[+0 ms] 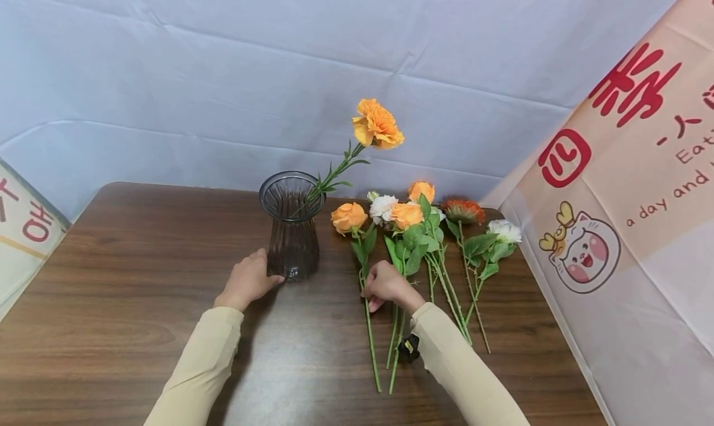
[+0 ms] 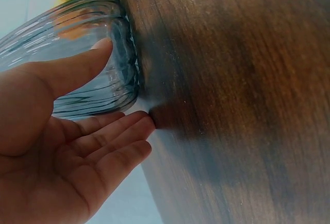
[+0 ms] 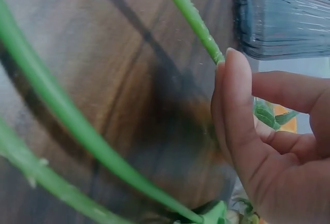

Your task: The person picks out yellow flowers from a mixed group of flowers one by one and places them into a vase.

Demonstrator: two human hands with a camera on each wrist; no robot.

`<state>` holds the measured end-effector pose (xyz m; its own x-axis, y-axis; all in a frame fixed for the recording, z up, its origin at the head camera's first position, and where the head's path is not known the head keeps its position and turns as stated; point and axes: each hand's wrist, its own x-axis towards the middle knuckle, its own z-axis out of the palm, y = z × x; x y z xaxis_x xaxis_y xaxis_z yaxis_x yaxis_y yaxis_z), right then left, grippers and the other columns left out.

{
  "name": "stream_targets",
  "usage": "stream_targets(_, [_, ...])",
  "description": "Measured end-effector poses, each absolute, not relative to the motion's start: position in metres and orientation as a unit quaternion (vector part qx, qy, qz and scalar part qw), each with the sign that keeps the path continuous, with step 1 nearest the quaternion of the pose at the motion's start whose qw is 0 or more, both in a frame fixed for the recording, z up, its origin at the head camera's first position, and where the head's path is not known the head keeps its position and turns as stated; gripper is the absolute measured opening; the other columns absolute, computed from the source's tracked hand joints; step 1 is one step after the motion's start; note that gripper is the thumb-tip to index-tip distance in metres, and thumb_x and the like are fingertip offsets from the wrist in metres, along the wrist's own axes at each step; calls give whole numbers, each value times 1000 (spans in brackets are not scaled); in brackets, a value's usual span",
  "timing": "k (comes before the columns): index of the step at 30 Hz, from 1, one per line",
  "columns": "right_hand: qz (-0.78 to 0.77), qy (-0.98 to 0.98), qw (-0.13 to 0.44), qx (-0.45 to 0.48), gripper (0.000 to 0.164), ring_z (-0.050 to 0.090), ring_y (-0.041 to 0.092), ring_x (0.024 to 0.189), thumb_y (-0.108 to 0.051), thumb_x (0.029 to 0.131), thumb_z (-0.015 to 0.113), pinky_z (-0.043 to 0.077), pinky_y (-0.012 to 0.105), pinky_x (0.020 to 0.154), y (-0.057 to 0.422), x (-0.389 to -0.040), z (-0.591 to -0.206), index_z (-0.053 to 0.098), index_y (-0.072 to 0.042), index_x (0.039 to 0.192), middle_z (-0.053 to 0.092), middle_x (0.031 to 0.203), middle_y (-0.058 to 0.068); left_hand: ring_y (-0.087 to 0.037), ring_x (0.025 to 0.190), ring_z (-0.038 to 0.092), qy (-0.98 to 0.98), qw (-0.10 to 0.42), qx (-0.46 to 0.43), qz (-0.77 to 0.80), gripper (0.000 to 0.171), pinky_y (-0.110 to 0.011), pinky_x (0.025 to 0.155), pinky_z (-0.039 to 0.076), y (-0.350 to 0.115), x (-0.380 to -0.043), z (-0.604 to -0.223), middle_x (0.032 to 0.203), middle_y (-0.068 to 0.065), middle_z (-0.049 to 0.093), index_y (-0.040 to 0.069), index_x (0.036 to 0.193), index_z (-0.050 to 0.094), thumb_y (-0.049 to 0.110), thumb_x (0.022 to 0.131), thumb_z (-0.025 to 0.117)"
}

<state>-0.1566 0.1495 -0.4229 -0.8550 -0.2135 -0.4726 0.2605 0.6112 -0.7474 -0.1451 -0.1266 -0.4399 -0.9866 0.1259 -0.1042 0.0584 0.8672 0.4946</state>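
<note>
A ribbed, smoky glass vase (image 1: 294, 246) stands upright on the table, with an orange carnation (image 1: 377, 125) leaning to the right out of its mouth. My left hand (image 1: 248, 279) is at the vase's lower left side. In the left wrist view the thumb (image 2: 85, 67) lies straight across the glass near the base, and the other fingers stay loosely extended beside it. Between thumb and forefinger my right hand (image 1: 385, 284) pinches the green stem (image 3: 198, 26) of an orange rose (image 1: 349, 217). Its stem runs toward the table's front.
Right of the pinched rose lie more orange roses (image 1: 406, 215), a white flower (image 1: 383, 208), a rust-coloured flower (image 1: 464, 211) and a white rose (image 1: 504, 230), stems toward me. The brown wooden table (image 1: 139, 277) meets white cloth (image 1: 223, 103) behind and a printed banner (image 1: 630, 184) at right.
</note>
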Motion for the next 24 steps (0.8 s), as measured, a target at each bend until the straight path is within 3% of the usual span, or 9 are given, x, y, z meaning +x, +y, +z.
stream_targets(6, [-458,845,275,5,15,56,16,39,13,76,60,52,32,47,151,-158,-413,51,4,67,56,55,15,-46,91,56,964,65,48,252,54,-53,78,44,-127,-145,-440,99,-30,57,-14,106,47,26,78,71])
stream_targets(15, [-470,840,271,-3,12,58,18,42,10,78,60,53,44,58,160,-161,-399,51,5,73,56,59,16,-47,92,55,965,64,53,250,57,-53,79,44,-126,-145,-439,101,-32,56,-16,108,47,26,79,71])
stream_targets(24, [-510,820,258,-13,8,59,19,46,13,80,56,54,40,56,168,-161,-380,49,8,77,61,79,30,-46,91,55,965,65,51,250,55,-53,78,44,-127,-145,-440,100,-31,57,-14,107,47,26,79,71])
